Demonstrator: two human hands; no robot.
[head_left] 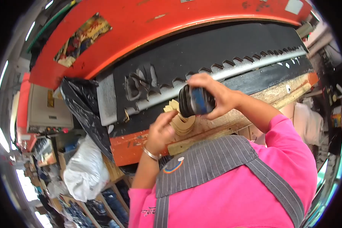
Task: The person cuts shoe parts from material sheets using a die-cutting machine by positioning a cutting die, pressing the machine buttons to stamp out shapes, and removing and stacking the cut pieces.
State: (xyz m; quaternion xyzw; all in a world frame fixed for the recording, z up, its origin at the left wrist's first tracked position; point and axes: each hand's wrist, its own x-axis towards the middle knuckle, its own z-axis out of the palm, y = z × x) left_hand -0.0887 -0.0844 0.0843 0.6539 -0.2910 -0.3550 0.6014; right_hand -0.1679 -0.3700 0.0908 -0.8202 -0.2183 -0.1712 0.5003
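My right hand [219, 93] grips a thick bundle of thin dark flat pieces [187, 100], with a blue band on its near side. Thumb and fingers clasp it from opposite sides above the bench edge. Just left of the bundle, my left hand [160, 131] is slightly blurred, its fingers apart and nothing held in it. Below the bundle lies a pile of cream-coloured flat cut pieces [184, 126] with rounded ends, partly hidden by the bundle. The left fingertips are close to this pile; whether they touch it I cannot tell.
Behind the hands runs a black machine bed [171, 53] with a row of dark notched pieces along a pale strip [231, 70]. A red machine beam [152, 22] arches over it. Black plastic [81, 102] hangs at left, above a white bag [87, 171].
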